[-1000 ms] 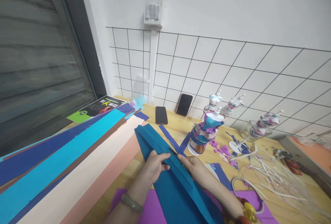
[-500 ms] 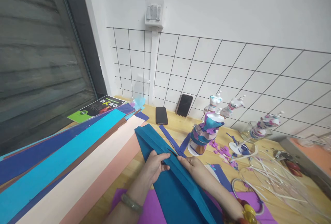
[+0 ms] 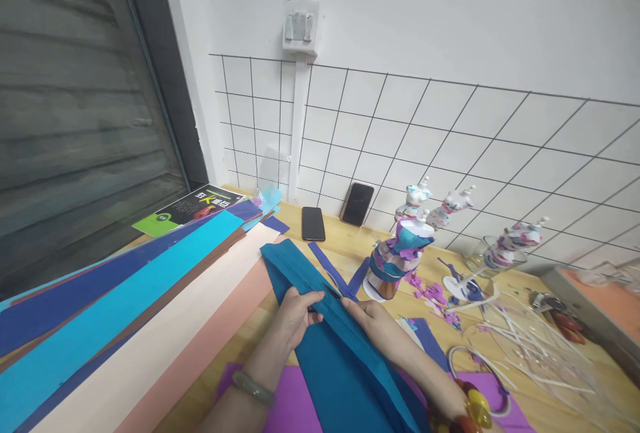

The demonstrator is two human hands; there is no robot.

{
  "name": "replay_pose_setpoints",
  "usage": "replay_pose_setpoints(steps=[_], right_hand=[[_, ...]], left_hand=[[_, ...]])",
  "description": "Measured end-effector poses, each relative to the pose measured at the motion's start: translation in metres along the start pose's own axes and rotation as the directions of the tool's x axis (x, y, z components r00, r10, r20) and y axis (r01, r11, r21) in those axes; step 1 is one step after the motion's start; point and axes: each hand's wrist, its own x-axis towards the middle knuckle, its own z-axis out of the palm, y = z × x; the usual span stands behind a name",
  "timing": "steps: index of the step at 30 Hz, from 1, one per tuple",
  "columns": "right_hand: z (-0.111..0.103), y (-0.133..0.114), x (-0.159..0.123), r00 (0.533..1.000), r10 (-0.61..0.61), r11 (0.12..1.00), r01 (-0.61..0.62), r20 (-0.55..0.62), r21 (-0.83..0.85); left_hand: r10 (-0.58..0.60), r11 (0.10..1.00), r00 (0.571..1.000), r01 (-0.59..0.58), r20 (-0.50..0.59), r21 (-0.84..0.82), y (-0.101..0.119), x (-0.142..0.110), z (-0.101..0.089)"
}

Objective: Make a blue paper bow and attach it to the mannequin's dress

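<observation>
Long folded teal crepe paper (image 3: 345,366) runs from the table's middle toward me, its upper layer raised in a ridge. My left hand (image 3: 296,316) pinches the paper's left edge between thumb and fingers. On the other side, my right hand (image 3: 367,319) is closed around scissors, its fingers partly hidden by the paper. Only the dark blades of the scissors (image 3: 331,291) show, lying at the ridge just ahead of the right thumb; their handles are out of sight. Beneath the teal paper lies a purple sheet (image 3: 295,399).
Long coloured paper strips (image 3: 150,286) cover the left side. Two phones, one a black phone (image 3: 313,223), are at the back. A paper-dressed mannequin (image 3: 403,253) stands right of centre, with several small torsos behind. Clear bag and white strips (image 3: 535,346) lie right, near a box (image 3: 600,313).
My left hand has shifted slightly left and up along the teal paper. The scissor blades have moved a little up and left, with the right hand nearly in place.
</observation>
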Motion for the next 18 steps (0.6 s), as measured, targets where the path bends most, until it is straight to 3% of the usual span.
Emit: replay_pose_setpoints(steps=[8,18], right_hand=[[-0.0028,-0.008,0.0036,1.0,-0.005,1.0,0.005,0.019,0.007],[-0.0016,-0.0061,0.0073,0.999,-0.015,1.0,0.015,0.032,0.003]], left_hand=[[-0.004,1.0,0.999,0.004,0.036,-0.006,0.004,-0.0013,0.0],[-0.022,1.0,1.0,0.022,-0.002,0.001,0.0081,-0.0052,0.0027]])
